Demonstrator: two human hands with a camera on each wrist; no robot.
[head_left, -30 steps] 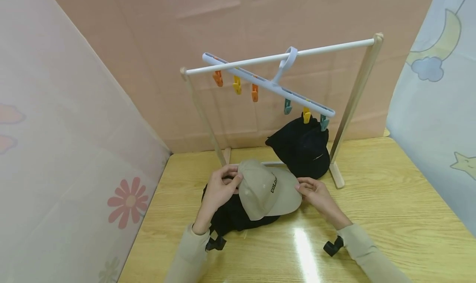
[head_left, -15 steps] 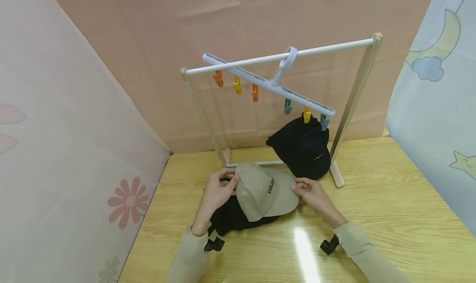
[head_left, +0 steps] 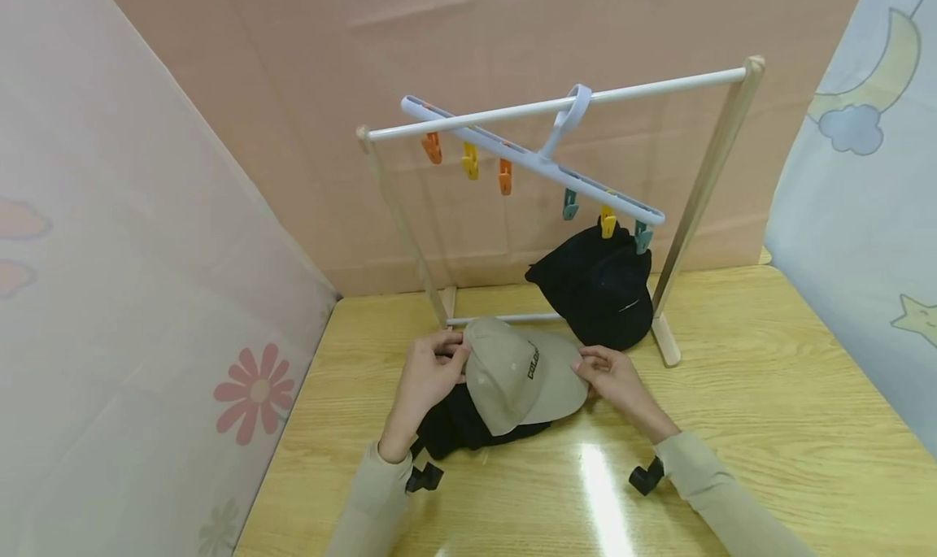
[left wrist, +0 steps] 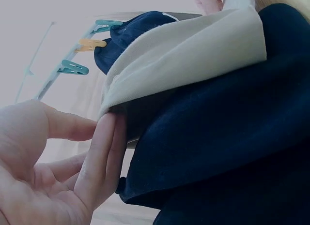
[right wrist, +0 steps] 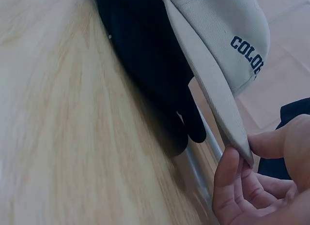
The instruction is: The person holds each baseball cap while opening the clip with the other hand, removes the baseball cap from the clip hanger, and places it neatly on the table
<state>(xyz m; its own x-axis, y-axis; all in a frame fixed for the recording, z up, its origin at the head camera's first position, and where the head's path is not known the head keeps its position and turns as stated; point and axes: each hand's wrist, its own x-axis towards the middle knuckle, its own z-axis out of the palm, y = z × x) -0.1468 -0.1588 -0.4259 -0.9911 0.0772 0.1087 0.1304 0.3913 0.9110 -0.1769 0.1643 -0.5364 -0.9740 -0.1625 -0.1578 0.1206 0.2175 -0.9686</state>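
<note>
Tan cap [head_left: 505,378] over black caps [head_left: 457,427] on the table [head_left: 769,427]; contact between them unclear. Left hand [head_left: 430,370] pinches its rear edge; right hand [head_left: 618,380] pinches the brim [head_left: 568,382]. Behind, a hanging black cap [head_left: 603,293] held by a yellow clip [head_left: 608,222] and a green clip [head_left: 642,238], hanger [head_left: 520,155] hooked over the rack [head_left: 706,193].

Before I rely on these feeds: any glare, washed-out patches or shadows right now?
Head view: a bright streak of glare on the table, nearer the camera than the beige cap; left wrist view: upper left washed out, while the black fabric looks bluish with little detail; right wrist view: soft shadow on the table along that fabric.
</note>
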